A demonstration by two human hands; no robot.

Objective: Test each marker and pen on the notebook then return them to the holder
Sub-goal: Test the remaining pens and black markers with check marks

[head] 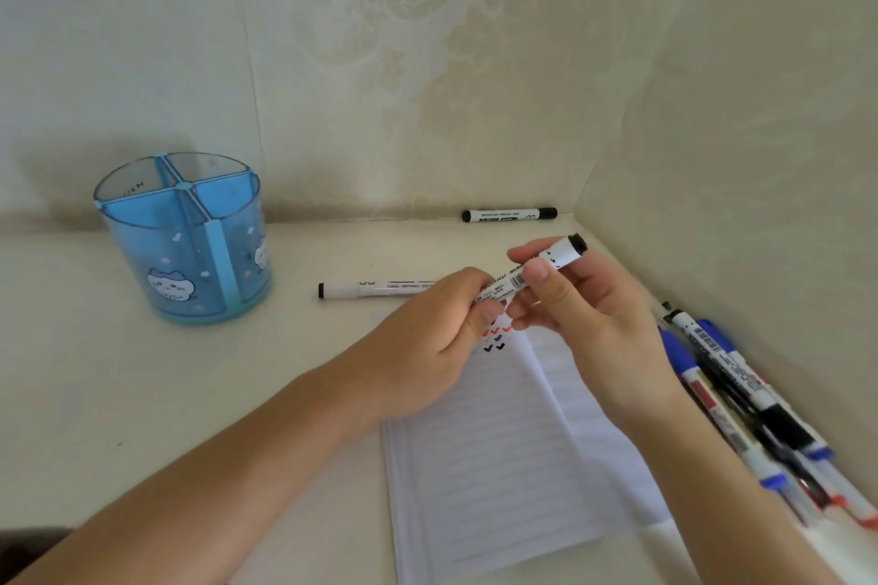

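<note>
Holder: translucent blue plastic cylinder, four compartments, well left of notebook; no pens seen inside. Left hand pinches lower end of white marker above notebook's top edge. Right hand pinches barrel near black end. Likely capping or uncapping; next: straight pull or push along barrel. Glossy pens heaped right of notebook.

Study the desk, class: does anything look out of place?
The blue holder holds no pens; one marker lies against the back wall, a second marker just beyond the notebook, and a pile crowds the right wall.
</note>
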